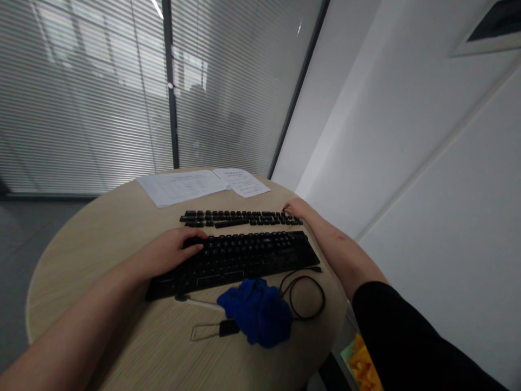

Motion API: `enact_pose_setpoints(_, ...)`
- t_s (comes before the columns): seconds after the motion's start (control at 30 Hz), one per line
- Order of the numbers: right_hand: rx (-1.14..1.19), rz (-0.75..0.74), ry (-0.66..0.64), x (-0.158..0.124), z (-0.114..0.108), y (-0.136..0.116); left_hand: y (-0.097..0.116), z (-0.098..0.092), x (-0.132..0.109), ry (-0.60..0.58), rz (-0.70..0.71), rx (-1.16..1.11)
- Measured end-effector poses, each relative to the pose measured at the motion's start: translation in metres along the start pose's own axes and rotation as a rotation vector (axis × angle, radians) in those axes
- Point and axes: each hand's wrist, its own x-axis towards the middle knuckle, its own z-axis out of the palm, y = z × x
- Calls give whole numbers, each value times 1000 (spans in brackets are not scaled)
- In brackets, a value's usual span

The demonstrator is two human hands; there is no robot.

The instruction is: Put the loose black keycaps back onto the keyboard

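A black keyboard lies on the round wooden table, its upper rows fitted with keycaps and its lower part showing bare switch places. My left hand rests on the keyboard's left part, thumb and fingers apart. Beyond it, loose black keycaps stand in rows on the tabletop. At the right end of those rows, my right hand has its fingertips pinched together on a small dark keycap; the fingers partly hide it.
In front of the keyboard lie a crumpled blue cloth, a wire keycap puller, and a coiled black cable. A thin white-handled tool runs under the cloth. Printed papers sit at the table's far edge, near a white wall.
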Motion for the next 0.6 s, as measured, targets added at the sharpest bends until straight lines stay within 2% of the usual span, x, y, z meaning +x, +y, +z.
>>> enact_pose_setpoints(0.1, 16, 52, 87, -6, -10, -3, 0, -1, 0, -3, 3, 3)
enact_pose_setpoints(0.2, 41, 107, 171, -27, -20, 1, 0, -1, -1, 0, 5, 2)
enact_pose_setpoints(0.3, 90, 122, 260, -72, -22, 4, -1, -1, 0, 3, 6, -4)
enact_pose_setpoints(0.4, 266, 64, 445, -129, -11, -3, -3, 1, 1, 4, 0, -17)
enact_pose_setpoints(0.5, 342, -38, 478, -176, 3, -20, -3, 2, 3, 15, -17, -13)
enact_pose_setpoints(0.6, 360, -83, 478, -197, 14, -40, 0, 1, 3, 16, -35, 7)
